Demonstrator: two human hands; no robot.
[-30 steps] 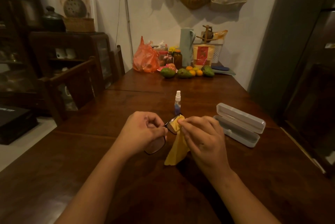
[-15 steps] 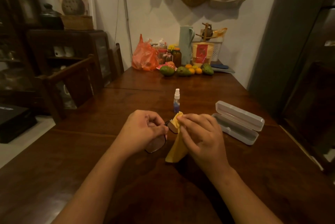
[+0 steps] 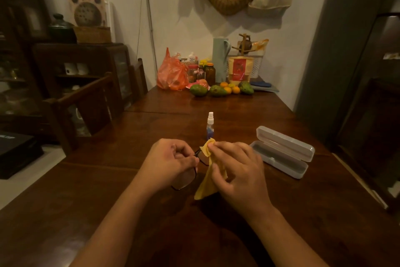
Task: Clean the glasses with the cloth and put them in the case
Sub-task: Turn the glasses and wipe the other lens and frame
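Observation:
Dark-framed glasses (image 3: pixel 184 180) are held above the wooden table (image 3: pixel 129 158) at the centre. My left hand (image 3: pixel 171 162) grips them at the bridge, and one lens shows below that hand. My right hand (image 3: pixel 238 171) pinches a yellow cloth (image 3: pixel 207 186) against the other lens, which the cloth mostly hides. The cloth's loose end hangs down toward the table. A clear plastic case (image 3: pixel 283 152) lies open on the table to the right of my right hand, lid tipped back.
A small spray bottle (image 3: pixel 210 125) stands just behind my hands. Fruit (image 3: pixel 218 90), jars, an orange plastic bag (image 3: pixel 172 74) and a jug crowd the table's far end by the wall. A wooden chair (image 3: pixel 86 102) stands at the left side.
My right hand's fingers have shifted slightly with the cloth over the lens. The glasses and my left hand stay in nearly the same place.

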